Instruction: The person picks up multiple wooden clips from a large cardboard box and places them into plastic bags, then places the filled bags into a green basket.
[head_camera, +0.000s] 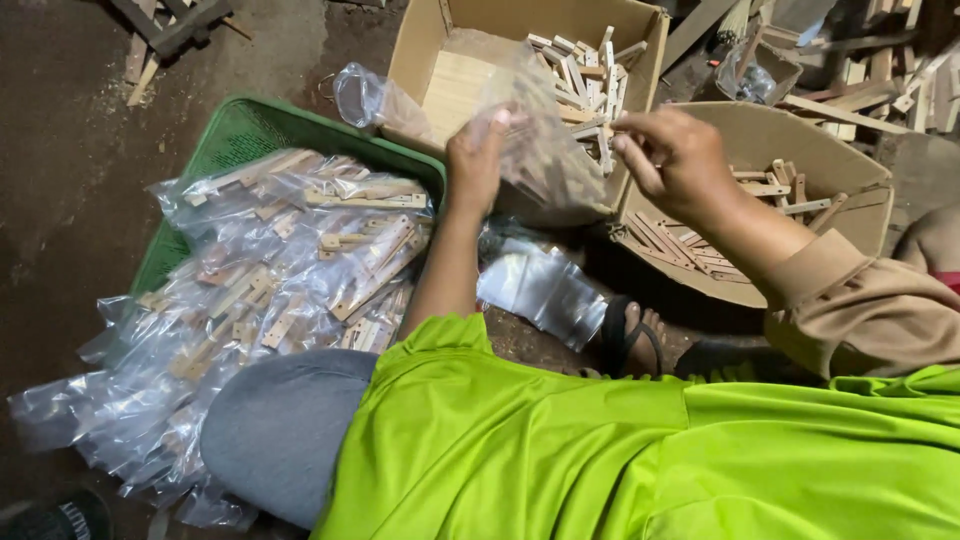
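My left hand (478, 160) holds up a clear plastic bag (545, 145) by its left side, above the boxes. At the bag's right edge my right hand (675, 160) has its fingers pinched on the plastic. Whether it also holds a wooden piece, I cannot tell. Behind the bag an open cardboard box (420, 60) holds a flat wooden stack and several small light wooden pieces (590, 75). Under my right hand, a second cardboard box (850, 170) contains more thin wooden strips (690, 250).
A green plastic basket (235, 135) at left is heaped with clear bags of wooden pieces (300, 260), spilling onto the dirt floor. Empty bags (545, 290) lie by a sandalled foot (630, 335). Scrap wood (880, 70) is piled at top right.
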